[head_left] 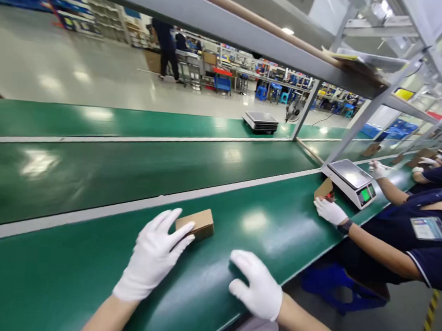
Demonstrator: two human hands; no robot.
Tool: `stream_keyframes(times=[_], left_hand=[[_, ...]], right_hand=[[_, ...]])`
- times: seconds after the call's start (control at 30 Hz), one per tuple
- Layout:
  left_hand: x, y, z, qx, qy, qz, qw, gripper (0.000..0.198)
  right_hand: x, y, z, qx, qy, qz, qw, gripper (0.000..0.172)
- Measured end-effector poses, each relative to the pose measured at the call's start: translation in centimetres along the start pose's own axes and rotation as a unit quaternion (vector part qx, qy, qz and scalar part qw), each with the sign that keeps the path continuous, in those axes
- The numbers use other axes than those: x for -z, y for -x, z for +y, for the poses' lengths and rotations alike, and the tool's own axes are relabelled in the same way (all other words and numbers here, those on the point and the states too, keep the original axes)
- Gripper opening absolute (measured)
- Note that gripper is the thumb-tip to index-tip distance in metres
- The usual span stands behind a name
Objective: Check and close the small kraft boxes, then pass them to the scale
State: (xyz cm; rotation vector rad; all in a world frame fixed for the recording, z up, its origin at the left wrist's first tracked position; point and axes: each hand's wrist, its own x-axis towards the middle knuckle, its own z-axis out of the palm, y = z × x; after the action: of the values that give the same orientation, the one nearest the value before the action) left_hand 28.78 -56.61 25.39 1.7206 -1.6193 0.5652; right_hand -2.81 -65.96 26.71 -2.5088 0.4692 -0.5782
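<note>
A small closed cardboard box [200, 223] lies on the green work surface [215, 274] in front of me. My left hand [155, 253], in a white glove, grips its left end between the fingers and thumb. To the right of the box, my right hand [257, 283], also gloved in white, is near the bench's front edge. Its thumb and fingers are apart, and nothing shows between them. Whether its fingertips touch the surface, I cannot tell.
On my right, a co-worker's gloved hand [330, 210] holds an opened cardboard box [323, 189] beside a digital scale [348, 174]. Another scale [260, 121] stands across the conveyor belt [131, 173]. Metal frame posts [307, 108] rise behind, and a blue stool [342, 288] is below the bench.
</note>
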Motion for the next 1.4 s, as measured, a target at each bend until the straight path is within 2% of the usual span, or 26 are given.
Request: stream_keyframes(times=[0.07,0.1,0.17,0.2,0.27,0.33,0.4,0.5,0.57,0.67,0.77,0.83,0.9,1.0,1.07,1.17,1.3,1.4], left_hand=[[1.4,0.4,2.2,0.025,-0.018,0.041,0.999,0.026],[1.9,1.0,3.7,0.039,-0.001,0.051,0.998,0.031],[2.2,2.9,6.8,0.055,0.062,0.024,0.996,0.038],[1.9,4.1,8.3,0.063,0.096,-0.006,0.993,0.040],[0.7,6.5,10.6,0.082,0.147,-0.062,0.984,0.040],[-0.8,8.5,12.0,0.113,0.178,-0.096,0.973,0.036],[-1.9,9.7,12.5,0.157,0.201,-0.119,0.960,0.034],[-2.0,9.5,12.5,0.243,0.240,-0.149,0.928,0.034],[-1.1,8.3,12.7,0.315,0.271,-0.159,0.896,0.042],[0.5,5.7,13.4,0.400,0.336,-0.167,0.837,0.063],[1.4,3.6,14.2,0.433,0.391,-0.139,0.800,0.093],[1.7,2.8,14.5,0.454,0.388,-0.114,0.794,0.109],[1.8,2.6,14.6,0.479,0.366,-0.104,0.791,0.107],[1.7,2.4,14.7,0.510,0.333,-0.096,0.787,0.085],[1.3,2.2,14.8,0.523,0.316,-0.083,0.787,0.066],[1.0,1.9,14.7,0.524,0.313,-0.066,0.789,0.045],[2.1,2.7,13.7,0.490,0.366,-0.074,0.787,0.050],[3.1,3.5,12.8,0.470,0.468,-0.120,0.739,0.064]], right_hand=[[5.5,-0.9,2.4,-0.042,0.046,0.135,0.989,0.051],[8.7,-1.6,4.3,-0.074,0.074,0.218,0.970,0.046],[15.0,-3.4,8.8,-0.174,0.102,0.367,0.908,0.047],[17.6,-4.3,11.1,-0.227,0.097,0.378,0.892,0.053],[21.0,-6.3,15.3,-0.263,0.070,0.331,0.903,0.059],[21.7,-8.1,17.8,-0.272,0.035,0.254,0.927,0.057],[20.1,-9.1,18.5,-0.265,0.007,0.185,0.946,0.048],[15.0,-9.2,16.2,-0.243,-0.014,0.125,0.962,0.031],[10.9,-8.6,13.1,-0.231,-0.032,0.102,0.967,0.023],[4.9,-7.2,7.0,-0.217,-0.083,0.063,0.971,0.023],[1.1,-6.0,1.3,-0.200,-0.140,0.042,0.969,0.024],[0.2,-5.5,-0.9,-0.186,-0.188,0.030,0.964,0.024],[0.3,-5.3,-1.6,-0.170,-0.263,-0.016,0.950,0.027],[1.1,-5.4,-1.0,-0.157,-0.368,-0.101,0.911,0.038],[1.2,-5.7,-0.7,-0.174,-0.394,-0.125,0.894,0.044],[0.4,-6.3,-1.0,-0.219,-0.399,-0.109,0.884,0.036],[-0.9,-6.8,-1.8,-0.244,-0.362,-0.079,0.896,0.033],[-1.5,-6.7,-1.9,-0.250,-0.348,-0.080,0.900,0.027]])
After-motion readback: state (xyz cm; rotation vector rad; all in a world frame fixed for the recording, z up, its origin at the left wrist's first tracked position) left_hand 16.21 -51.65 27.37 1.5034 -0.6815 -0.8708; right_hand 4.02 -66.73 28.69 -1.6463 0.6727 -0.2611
